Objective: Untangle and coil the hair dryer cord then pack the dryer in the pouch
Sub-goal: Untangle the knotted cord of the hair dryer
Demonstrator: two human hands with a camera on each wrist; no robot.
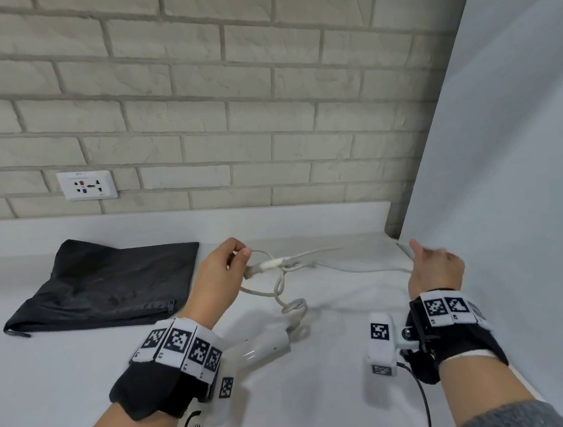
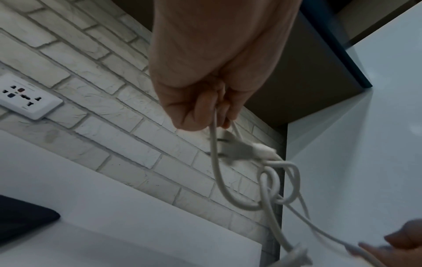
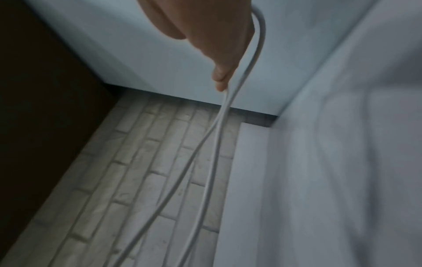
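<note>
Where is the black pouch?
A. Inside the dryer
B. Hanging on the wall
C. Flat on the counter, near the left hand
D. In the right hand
C: the pouch lies flat on the counter, beside the left hand, which pinches the cord.

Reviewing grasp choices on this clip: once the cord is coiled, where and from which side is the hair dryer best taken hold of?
Probably the handle of the hair dryer: it is the slim, straight white part lying flat on the counter, pointing toward the cord tangle. Come from above, fingers closing across its width. The left hand, nearer it, suits best; its wrist hides the dryer's body, so that part cannot be judged.
</note>
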